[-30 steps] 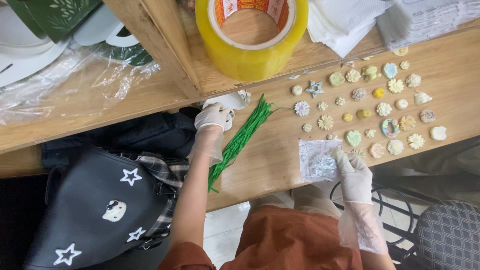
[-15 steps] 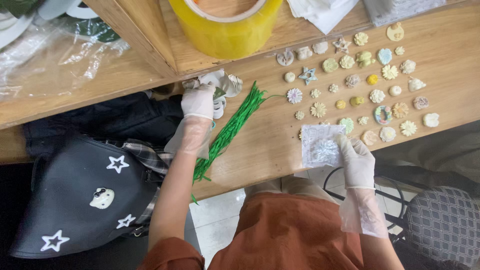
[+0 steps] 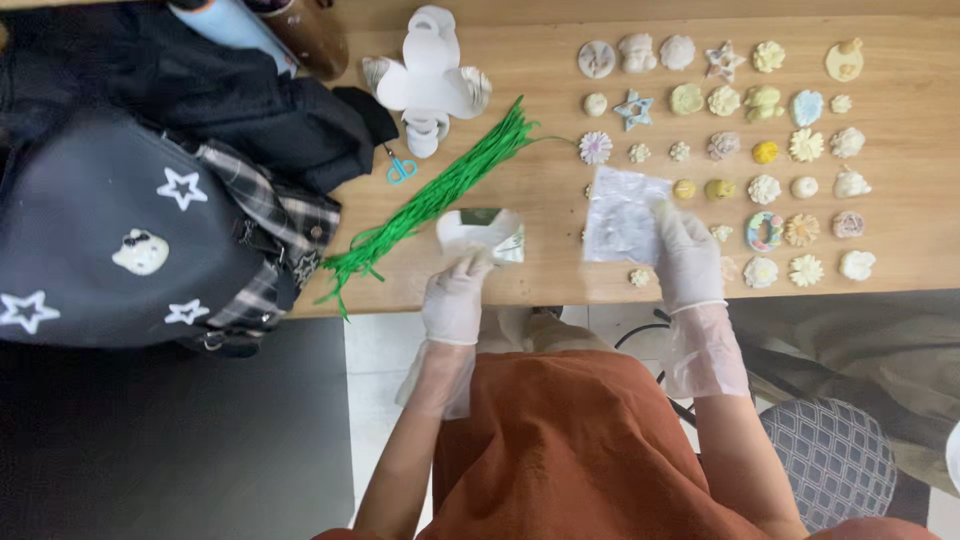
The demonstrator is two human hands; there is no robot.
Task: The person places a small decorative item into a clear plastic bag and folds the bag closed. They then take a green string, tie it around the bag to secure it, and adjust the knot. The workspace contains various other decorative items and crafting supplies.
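Wooden table [image 3: 540, 280] across frame top. Small moulded ornaments [image 3: 760, 150] in rows upper right. Bundle of wire stems [image 3: 440, 195] runs diagonally at centre. Backpack [image 3: 120, 230] far left. My left hand [image 3: 455, 295] lower centre, right hand [image 3: 688, 258] right of it.

A wooden table [image 3: 520, 270] carries rows of small moulded ornaments [image 3: 745, 140] on its right part. Left of them lie a bundle of green wire stems [image 3: 440, 195], a white flower-shaped paper cutout [image 3: 428, 85], small teal scissors [image 3: 401, 168], a clear crinkled packet [image 3: 622, 215], and dark clothing with a black starred bag [image 3: 130, 230].
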